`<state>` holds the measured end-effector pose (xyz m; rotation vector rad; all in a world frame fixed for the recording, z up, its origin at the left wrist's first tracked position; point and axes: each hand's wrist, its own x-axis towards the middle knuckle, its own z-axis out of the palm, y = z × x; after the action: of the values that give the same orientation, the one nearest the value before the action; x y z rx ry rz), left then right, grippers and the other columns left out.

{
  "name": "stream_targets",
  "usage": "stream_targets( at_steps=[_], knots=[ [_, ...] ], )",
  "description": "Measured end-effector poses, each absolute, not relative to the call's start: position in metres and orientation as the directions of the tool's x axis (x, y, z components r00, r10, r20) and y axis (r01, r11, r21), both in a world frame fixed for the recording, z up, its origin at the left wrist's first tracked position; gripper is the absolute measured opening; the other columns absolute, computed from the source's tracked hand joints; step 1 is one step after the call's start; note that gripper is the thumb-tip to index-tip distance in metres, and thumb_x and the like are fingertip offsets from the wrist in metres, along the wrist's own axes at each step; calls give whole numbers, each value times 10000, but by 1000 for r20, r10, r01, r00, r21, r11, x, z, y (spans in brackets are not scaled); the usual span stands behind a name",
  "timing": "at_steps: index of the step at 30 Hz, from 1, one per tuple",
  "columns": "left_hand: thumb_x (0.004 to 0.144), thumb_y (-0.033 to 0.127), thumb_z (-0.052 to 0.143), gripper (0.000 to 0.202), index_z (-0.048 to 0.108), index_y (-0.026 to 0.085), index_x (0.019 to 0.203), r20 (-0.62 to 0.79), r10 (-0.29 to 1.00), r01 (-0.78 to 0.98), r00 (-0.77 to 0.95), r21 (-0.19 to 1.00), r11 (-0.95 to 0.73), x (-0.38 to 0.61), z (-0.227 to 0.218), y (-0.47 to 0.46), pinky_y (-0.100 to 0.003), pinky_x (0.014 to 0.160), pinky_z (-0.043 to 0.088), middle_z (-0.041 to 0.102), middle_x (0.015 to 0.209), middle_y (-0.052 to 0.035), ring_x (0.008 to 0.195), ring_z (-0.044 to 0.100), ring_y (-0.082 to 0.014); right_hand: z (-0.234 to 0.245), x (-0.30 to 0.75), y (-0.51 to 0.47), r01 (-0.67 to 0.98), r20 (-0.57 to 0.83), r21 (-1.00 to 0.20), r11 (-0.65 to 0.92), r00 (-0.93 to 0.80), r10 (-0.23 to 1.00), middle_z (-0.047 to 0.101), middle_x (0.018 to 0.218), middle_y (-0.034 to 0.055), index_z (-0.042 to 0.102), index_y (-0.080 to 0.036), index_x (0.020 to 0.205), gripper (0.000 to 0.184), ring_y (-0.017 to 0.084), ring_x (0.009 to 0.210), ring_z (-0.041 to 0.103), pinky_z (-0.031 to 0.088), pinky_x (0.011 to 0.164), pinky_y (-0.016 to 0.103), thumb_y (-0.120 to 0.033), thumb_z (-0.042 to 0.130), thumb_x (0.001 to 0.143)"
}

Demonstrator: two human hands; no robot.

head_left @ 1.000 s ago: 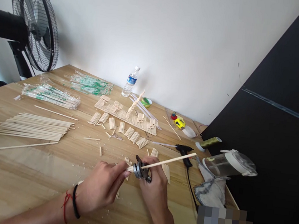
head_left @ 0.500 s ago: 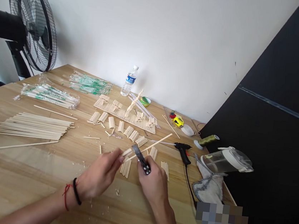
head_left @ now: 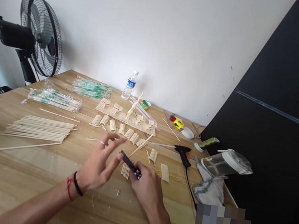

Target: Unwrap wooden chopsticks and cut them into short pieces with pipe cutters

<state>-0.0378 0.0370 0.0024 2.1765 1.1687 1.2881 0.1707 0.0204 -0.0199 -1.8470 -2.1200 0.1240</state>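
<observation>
My right hand (head_left: 148, 185) is closed around a dark folding knife (head_left: 130, 163), its blade pointing up and left. My left hand (head_left: 103, 162) is open, fingers spread, with the thumb close to the blade's tip; I cannot tell if they touch. A thin wooden stick (head_left: 143, 144) slants up and right behind the knife. Its lower end is hidden, so what supports it does not show. Around the hands lie small slatted panels of short sticks (head_left: 153, 156). Farther back is a long slatted base (head_left: 117, 114) bearing small stick pieces and a tall, leaning stick piece (head_left: 134, 106).
Left lie loose sticks (head_left: 38, 128) and plastic-wrapped sticks (head_left: 56, 98). A water bottle (head_left: 130, 85) stands near the wall. Right are a corded glue gun (head_left: 183, 155), a thread spool (head_left: 208, 143), a clear jar (head_left: 221, 162) and a cloth (head_left: 209, 189). A fan (head_left: 40, 36) stands far left.
My left hand has opened and let go of the light wooden piece it pinched. The knife has turned and dropped slightly; the slanted stick has shifted left. The view has moved a little.
</observation>
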Motion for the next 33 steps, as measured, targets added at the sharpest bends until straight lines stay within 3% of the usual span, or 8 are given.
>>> stream_targets(
  at_steps=[4,7,12,20,33],
  knots=[
    [987,334,580,454,527,245,1429,575,711,531,406,485,-695,-25,1,19,-539,1011,484,508,1400,-149,1243,515,-339,-17,162,17,954,132,-266,140,-107,985,789,792,40,695,-225,838,73,228,707,724,336,606,280,-153,694,832],
    [946,341,636,449,569,212,1371,546,727,589,417,447,-674,-16,-7,16,-555,993,499,572,1338,-160,1206,539,-353,-14,158,14,934,118,-322,156,-123,985,798,824,28,704,-235,864,176,225,739,736,355,626,274,-74,667,802],
    [969,300,601,345,592,188,1295,575,735,641,359,421,-642,-12,-14,18,-504,975,541,640,1245,-147,1152,592,-325,-14,151,12,922,111,-346,175,-145,983,792,811,39,698,-223,862,209,226,730,735,347,610,272,-39,634,788],
    [974,201,582,270,603,178,1242,694,655,620,299,381,-686,-11,-11,17,-442,937,554,672,1153,-129,1074,633,-288,-18,147,12,911,179,-351,218,-163,970,775,760,45,656,-208,791,131,215,692,728,345,608,273,-105,615,861],
    [977,120,515,265,567,186,1228,671,686,596,282,438,-673,-9,-7,12,-431,899,550,646,1137,-118,1030,619,-270,-19,147,10,897,224,-366,249,-175,959,766,669,51,650,-212,724,192,199,582,702,304,562,279,-210,588,906]
  ],
)
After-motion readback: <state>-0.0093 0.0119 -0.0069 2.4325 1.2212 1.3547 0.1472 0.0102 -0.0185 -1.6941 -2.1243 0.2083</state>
